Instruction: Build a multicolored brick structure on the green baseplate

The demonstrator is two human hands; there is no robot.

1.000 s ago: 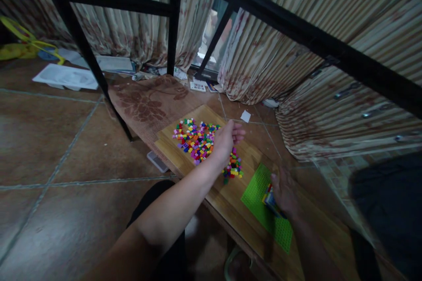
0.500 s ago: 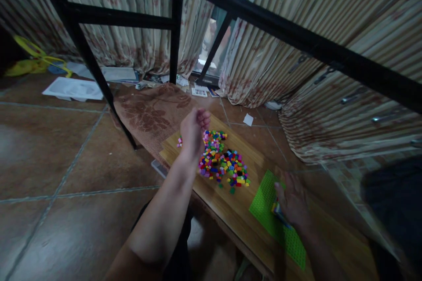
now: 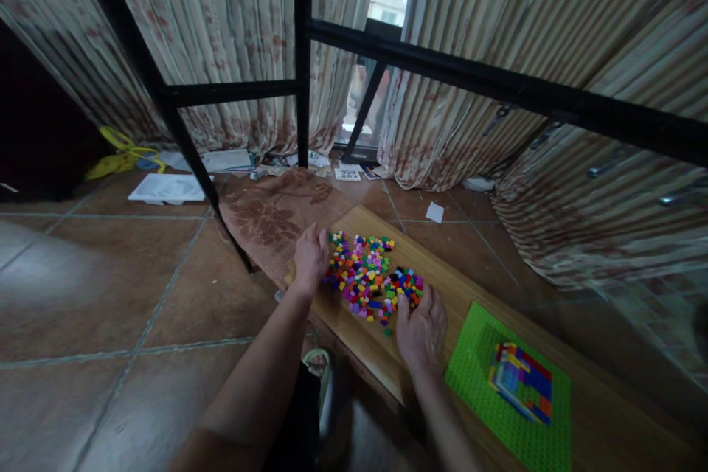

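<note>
A spread of small multicoloured bricks (image 3: 362, 273) lies on the wooden bench (image 3: 436, 258). My left hand (image 3: 311, 254) is at the left edge of the bricks, its fingers fairly straight and nothing visible in it. At the right edge of the bricks, my right hand (image 3: 422, 324) rests with thumb and fingers apart, also holding nothing that shows. Right of it lies a green baseplate (image 3: 470, 376), bearing a flat built block of coloured bricks (image 3: 523, 381).
Black metal bars (image 3: 498, 74) cross in front of the curtains (image 3: 237, 15). A brown patterned cloth (image 3: 271, 214) covers the bench's far left end. On the tiled floor lie a white tray (image 3: 166, 188), papers and a yellow item (image 3: 119, 155).
My right hand has left the baseplate and moved left to the bricks, uncovering the built block. My left hand has come down beside the pile's left edge. The view has shifted.
</note>
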